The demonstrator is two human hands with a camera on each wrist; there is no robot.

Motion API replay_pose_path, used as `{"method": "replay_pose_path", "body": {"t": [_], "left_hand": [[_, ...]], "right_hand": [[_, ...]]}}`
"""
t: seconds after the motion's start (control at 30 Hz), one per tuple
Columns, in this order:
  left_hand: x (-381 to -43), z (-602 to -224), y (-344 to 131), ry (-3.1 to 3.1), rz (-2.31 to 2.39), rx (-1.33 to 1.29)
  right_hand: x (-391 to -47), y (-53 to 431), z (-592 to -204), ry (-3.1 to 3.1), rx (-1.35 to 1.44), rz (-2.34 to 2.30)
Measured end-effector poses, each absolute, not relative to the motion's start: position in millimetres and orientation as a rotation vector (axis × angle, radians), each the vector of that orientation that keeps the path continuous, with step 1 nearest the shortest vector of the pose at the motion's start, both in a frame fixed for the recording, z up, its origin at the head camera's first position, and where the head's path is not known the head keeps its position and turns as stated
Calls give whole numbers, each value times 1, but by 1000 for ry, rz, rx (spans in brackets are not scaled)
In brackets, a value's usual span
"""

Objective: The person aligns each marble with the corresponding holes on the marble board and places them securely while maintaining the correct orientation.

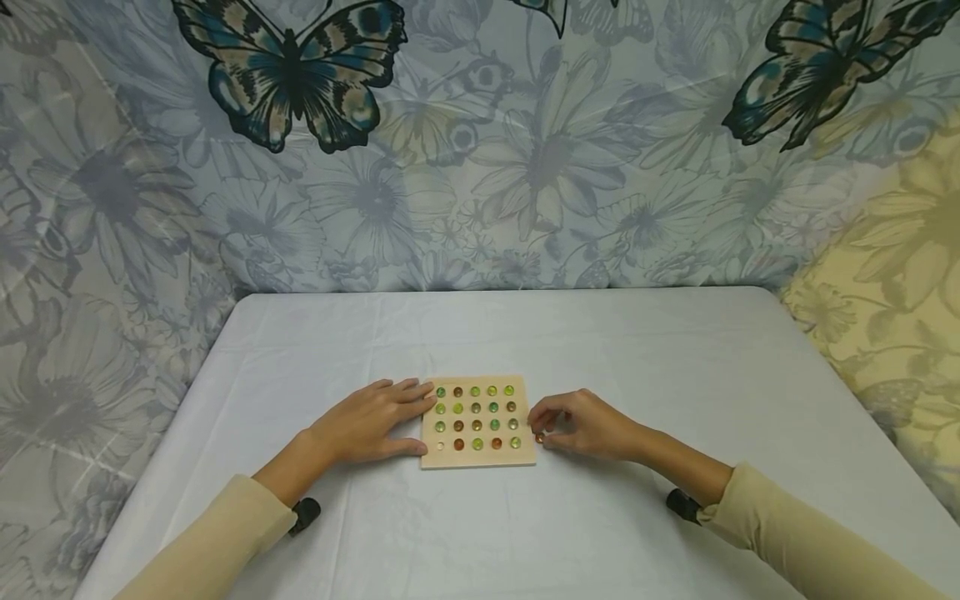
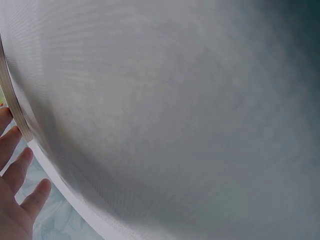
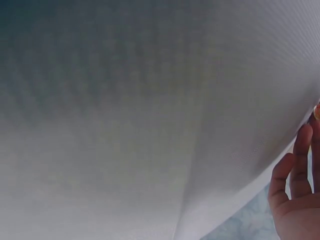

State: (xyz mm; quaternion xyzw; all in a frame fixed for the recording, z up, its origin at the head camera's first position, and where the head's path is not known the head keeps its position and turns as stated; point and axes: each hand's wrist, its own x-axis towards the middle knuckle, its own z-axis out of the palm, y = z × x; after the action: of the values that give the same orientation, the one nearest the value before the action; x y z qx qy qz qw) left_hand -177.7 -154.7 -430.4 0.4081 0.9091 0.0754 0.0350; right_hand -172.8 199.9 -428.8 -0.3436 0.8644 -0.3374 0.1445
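Note:
A pale wooden board (image 1: 478, 466) lies flat on the white-covered table, with several rows of glass marbles in green, yellow-green, brown and red sitting in it. At its lower left corner, one spot looks pale; whether a clear marble sits there I cannot tell. My left hand (image 1: 372, 421) rests against the board's left side, fingers spread and touching its edge; the left wrist view shows the board's edge (image 2: 15, 102) beside the fingertips. Just off the right side, my right hand (image 1: 588, 425) pinches an orange-brown marble (image 1: 539, 437) between thumb and fingers. That marble (image 3: 317, 111) is partly cut off in the right wrist view.
A white cloth covers the table (image 1: 600, 350), slightly creased. Behind it hangs a fabric backdrop (image 1: 480, 167) with flowers and butterflies, and a yellow flowered part (image 1: 892, 275) stands at the right. Dark wrist cameras (image 1: 305, 517) sit under both wrists.

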Motion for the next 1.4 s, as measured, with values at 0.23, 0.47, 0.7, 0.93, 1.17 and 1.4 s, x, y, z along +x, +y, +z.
{"method": "replay_pose_path", "body": {"t": [0.23,0.47,0.7,0.93,1.17,1.4], "left_hand": [[-178,-430,-154,2793,226,1261],[-177,-429,-154,2794,251,1285],[-177,-430,-154,2800,235,1278],[-178,-430,-154,2802,235,1280],[-178,-429,-154,2798,225,1277],[-177,-428,-154,2798,223,1274]], "right_hand": [[-172,198,-428,2497,-996,-969],[-173,196,-425,2508,-1010,-942],[-176,195,-419,2533,-1041,-926],[-177,187,-410,2552,-1076,-916],[-179,173,-405,2529,-1096,-942],[-178,151,-404,2475,-1133,-996]]}}
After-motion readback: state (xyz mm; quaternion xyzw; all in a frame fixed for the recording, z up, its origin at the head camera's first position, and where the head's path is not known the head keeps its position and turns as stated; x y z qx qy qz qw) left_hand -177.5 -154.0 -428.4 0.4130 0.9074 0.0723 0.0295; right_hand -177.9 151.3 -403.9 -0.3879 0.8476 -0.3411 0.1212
